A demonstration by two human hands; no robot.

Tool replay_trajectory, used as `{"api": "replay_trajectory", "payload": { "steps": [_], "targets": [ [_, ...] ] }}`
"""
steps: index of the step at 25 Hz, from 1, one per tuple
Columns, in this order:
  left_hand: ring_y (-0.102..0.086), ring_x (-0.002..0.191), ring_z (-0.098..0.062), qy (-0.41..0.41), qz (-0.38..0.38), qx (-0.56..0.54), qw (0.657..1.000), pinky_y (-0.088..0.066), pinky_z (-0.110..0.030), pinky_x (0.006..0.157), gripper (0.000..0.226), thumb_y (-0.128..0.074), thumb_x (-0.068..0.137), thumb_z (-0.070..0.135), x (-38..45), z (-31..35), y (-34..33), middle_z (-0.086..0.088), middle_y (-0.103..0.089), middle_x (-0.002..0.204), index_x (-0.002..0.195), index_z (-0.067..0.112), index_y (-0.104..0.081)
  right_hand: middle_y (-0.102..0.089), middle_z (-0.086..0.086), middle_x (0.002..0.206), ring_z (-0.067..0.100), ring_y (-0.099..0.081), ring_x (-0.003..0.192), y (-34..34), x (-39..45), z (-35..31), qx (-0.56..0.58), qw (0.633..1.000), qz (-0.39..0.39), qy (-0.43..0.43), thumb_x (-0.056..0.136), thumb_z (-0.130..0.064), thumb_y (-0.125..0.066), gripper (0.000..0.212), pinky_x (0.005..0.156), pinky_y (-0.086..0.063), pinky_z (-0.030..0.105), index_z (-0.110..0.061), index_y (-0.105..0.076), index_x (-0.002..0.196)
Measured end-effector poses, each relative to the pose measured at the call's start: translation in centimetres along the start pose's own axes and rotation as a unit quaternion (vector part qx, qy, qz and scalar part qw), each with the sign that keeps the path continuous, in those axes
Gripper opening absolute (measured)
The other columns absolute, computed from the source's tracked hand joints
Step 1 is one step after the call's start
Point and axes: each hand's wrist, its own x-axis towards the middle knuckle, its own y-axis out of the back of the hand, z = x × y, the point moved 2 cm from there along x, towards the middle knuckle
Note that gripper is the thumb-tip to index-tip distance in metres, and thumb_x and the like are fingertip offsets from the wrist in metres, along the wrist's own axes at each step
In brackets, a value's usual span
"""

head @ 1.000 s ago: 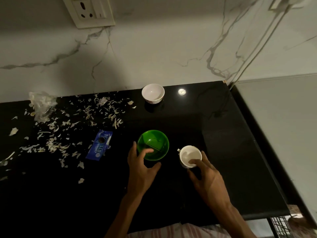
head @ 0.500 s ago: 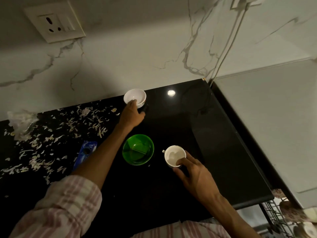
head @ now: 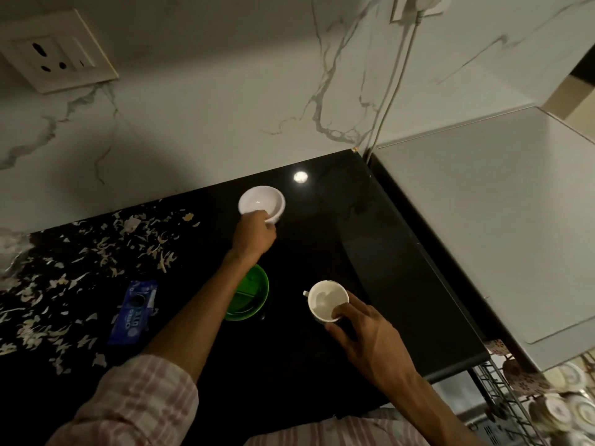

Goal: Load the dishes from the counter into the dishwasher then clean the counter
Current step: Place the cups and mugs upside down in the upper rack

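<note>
Left hand [head: 254,235] now gripping bowl [head: 261,203]

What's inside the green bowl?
The round green plastic bowl looks empty, showing just a raised divider line across its bottom. The person's left forearm covers its left part, so anything there stays hidden.

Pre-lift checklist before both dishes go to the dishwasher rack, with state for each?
1. Left hand grips the white bowl at its near rim: ok.
2. Right hand grips the white cup at its rim: ok.
3. Bowl and cup look empty: ok.
4. Left forearm crosses over the green bowl; contact: cannot tell.
5. Free slot in the dish rack at lower right: cannot tell, mostly out of frame.
6. Counter clean: not ok, peel scraps and an Oreo wrapper lie at left.
</note>
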Motion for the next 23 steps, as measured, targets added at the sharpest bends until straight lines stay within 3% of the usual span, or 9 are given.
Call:
{"api": "replay_trajectory", "payload": {
  "steps": [3,6,8,12,15,18,20,23],
  "targets": [
    [-0.066,0.096,-0.037,-0.025,-0.004,-0.022,0.999,-0.054,-0.042,0.083,0.016,-0.059,0.088,0.015,-3.1,2.3,-2.1,-0.018,-0.071,0.098,0.091,0.006,-0.071,-0.051,-0.013,0.137,0.008,-0.058,0.102,0.3,0.0,0.1,0.004,1.0,-0.005,-0.001,0.089,-0.047,-0.062,0.029,0.067,-0.049,0.018,-0.023,-0.059,0.106],
    [-0.067,0.098,-0.032,-0.05,-0.025,-0.038,0.998,-0.055,-0.042,0.085,0.015,-0.062,0.088,0.017,-6.2,3.9,-4.0,-0.015,-0.071,0.101,0.092,0.007,-0.072,-0.05,-0.01,0.14,0.011,-0.057,0.108,0.6,0.0,0.6,-0.002,1.0,-0.016,-0.023,0.086,-0.048,-0.065,0.031,0.074,-0.053,0.023,-0.022,-0.058,0.103],
    [-0.068,0.098,-0.028,-0.056,-0.044,-0.045,0.996,-0.056,-0.041,0.085,0.013,-0.064,0.088,0.018,-7.7,4.4,-4.7,-0.011,-0.072,0.102,0.093,0.008,-0.071,-0.049,-0.01,0.143,0.012,-0.058,0.108,0.7,-0.1,0.9,-0.001,0.999,-0.023,-0.03,0.085,-0.049,-0.067,0.031,0.073,-0.049,0.018,-0.024,-0.057,0.099],
    [-0.068,0.084,-0.012,-0.025,-0.033,-0.106,0.993,-0.057,-0.031,0.077,0.02,-0.067,0.088,0.021,-11.0,6.0,-3.5,0.002,-0.071,0.101,0.108,0.016,-0.069,-0.048,-0.017,0.141,0.007,-0.063,0.089,1.5,-0.5,2.0,0.023,0.999,-0.028,-0.035,0.082,-0.049,-0.07,0.029,0.061,-0.041,0.009,-0.026,-0.057,0.094],
    [-0.064,0.072,-0.002,0.009,0.007,-0.198,0.98,-0.052,-0.02,0.065,0.021,-0.067,0.089,0.024,-15.2,6.9,-2.1,0.008,-0.069,0.084,0.11,0.025,-0.068,-0.056,-0.023,0.116,0.0,-0.06,0.075,2.6,-1.0,3.1,0.073,0.996,-0.005,-0.059,0.078,-0.048,-0.074,0.028,0.059,-0.046,0.011,-0.027,-0.058,0.088],
    [-0.062,0.092,0.006,0.062,-0.024,-0.29,0.955,-0.052,-0.015,0.074,0.031,-0.068,0.089,0.021,-20.0,6.7,-2.5,0.014,-0.068,0.104,0.119,0.031,-0.065,-0.064,-0.017,0.093,-0.004,-0.063,0.078,3.2,-1.7,4.4,0.143,0.985,0.005,-0.099,0.075,-0.049,-0.075,0.028,0.064,-0.051,0.013,-0.027,-0.061,0.086],
    [-0.056,0.108,0.01,0.082,-0.078,-0.305,0.946,-0.05,-0.013,0.084,0.046,-0.071,0.087,0.024,-22.5,6.2,-4.0,0.024,-0.059,0.122,0.129,0.037,-0.056,-0.067,-0.011,0.086,-0.002,-0.065,0.078,3.4,-2.5,5.0,0.185,0.975,-0.009,-0.123,0.075,-0.053,-0.073,0.031,0.063,-0.052,0.015,-0.027,-0.063,0.09],
    [-0.052,0.119,0.008,0.076,-0.16,-0.331,0.927,-0.05,-0.017,0.092,0.065,-0.077,0.08,0.038,-24.5,6.3,-5.5,0.027,-0.053,0.132,0.136,0.047,-0.044,-0.07,-0.009,0.084,0.001,-0.066,0.074,3.9,-3.9,4.3,0.24,0.958,-0.044,-0.152,0.072,-0.06,-0.067,0.04,0.06,-0.051,0.018,-0.027,-0.066,0.096]
  ]
}}
